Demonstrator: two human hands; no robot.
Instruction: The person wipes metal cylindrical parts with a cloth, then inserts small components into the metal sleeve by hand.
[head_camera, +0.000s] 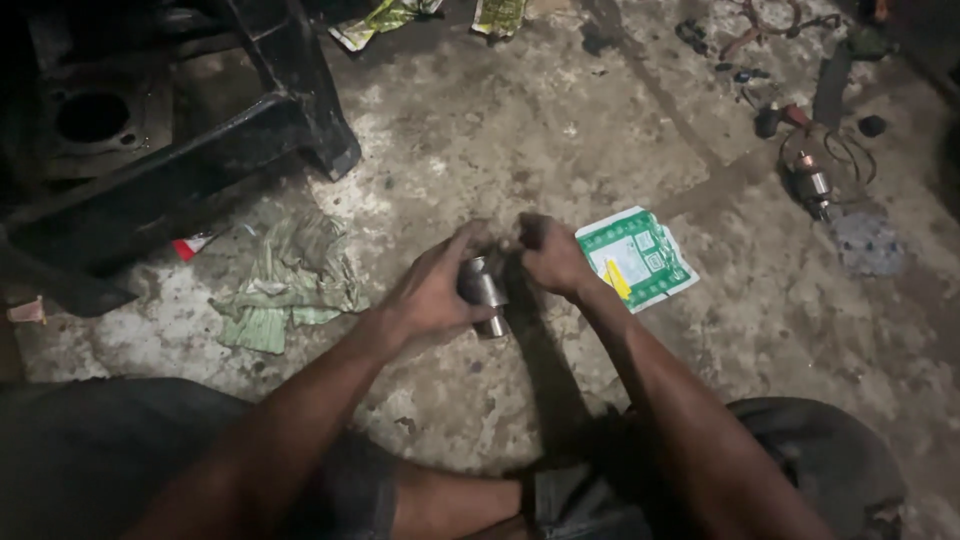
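- Your left hand (432, 290) clamped one metal cylinder (482, 290) above the floor (560, 130).
- Your right hand (553, 258) closed its fingers at the cylinder's top.
- One green packet (640, 258) lay just beside; one rag (290, 280) lay left.

A repair workshop: stained concrete floor (600, 130), greasy engine block (95, 120), scattered motor parts (812, 185).

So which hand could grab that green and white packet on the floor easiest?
Probably the right hand. It sits right beside the green and white packet, almost touching its edge. The left hand is wrapped around the metal cylinder and lies farther from the packet.
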